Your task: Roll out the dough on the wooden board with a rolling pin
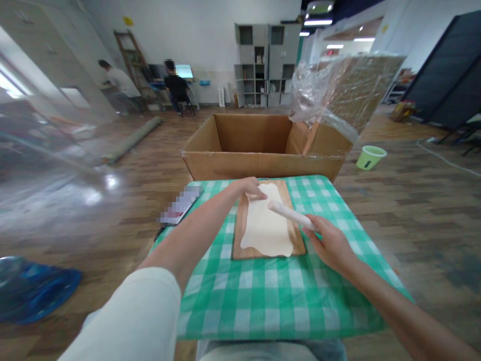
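A flat, pale sheet of rolled-out dough (pixel 267 223) with wavy edges lies on a wooden cutting board (pixel 238 245). My right hand (pixel 328 240) is wrapped round one end of a whitish rolling pin (pixel 291 214). The pin slants up and left, its far end over the dough's upper part. At the far left corner of the board, my left hand (pixel 251 187) rests by the dough's upper edge. Its fingers look apart, with one reaching onto the dough; the others are partly hidden. A pixelated flat device (pixel 183 204) lies left of the board.
A green-and-white checked cloth (pixel 281 296) covers the table. Beyond its far edge stands a large open cardboard box (pixel 259 163), with plastic-wrapped cardboard (pixel 361 90) behind right. A green bin (pixel 371 157) is on the floor at right. Two people are in the background at left.
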### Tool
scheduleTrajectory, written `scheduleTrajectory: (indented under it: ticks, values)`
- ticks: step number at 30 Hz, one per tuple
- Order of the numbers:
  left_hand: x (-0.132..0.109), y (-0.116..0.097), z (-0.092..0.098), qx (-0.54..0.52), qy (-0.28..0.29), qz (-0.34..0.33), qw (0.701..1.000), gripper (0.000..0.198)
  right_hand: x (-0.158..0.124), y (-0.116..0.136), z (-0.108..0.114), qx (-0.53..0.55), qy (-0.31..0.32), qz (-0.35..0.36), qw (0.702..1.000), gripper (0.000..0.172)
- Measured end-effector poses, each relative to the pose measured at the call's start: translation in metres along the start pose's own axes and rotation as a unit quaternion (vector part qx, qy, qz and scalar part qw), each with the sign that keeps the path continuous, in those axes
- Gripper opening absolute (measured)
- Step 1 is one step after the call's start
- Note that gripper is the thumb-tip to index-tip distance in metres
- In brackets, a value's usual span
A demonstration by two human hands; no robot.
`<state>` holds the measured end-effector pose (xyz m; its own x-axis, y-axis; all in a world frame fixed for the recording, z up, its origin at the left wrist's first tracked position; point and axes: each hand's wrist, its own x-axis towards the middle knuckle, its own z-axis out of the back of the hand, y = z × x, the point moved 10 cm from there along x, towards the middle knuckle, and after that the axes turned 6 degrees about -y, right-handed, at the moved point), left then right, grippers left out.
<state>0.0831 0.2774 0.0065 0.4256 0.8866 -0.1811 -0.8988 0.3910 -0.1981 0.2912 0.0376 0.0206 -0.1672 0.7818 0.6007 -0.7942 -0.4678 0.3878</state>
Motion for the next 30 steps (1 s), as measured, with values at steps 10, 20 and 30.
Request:
scheduleTrajectory:
  ticks: [10,20,30]
  values:
    - [-0.004,-0.012,0.028,0.005,-0.139,-0.036,0.990,0.039,0.029,0.019,-0.021,-0.032,0.081,0.037,0.995,0.032]
    - [-0.067,0.009,0.032,-0.047,-0.231,-0.040,0.971,0.034,0.014,0.068,-0.053,-0.020,0.158,0.176,0.972,0.051]
    - [-0.143,-0.049,0.028,-0.111,-0.240,-0.152,0.952,0.035,-0.025,0.085,-0.039,-0.039,0.174,0.204,0.963,0.068]
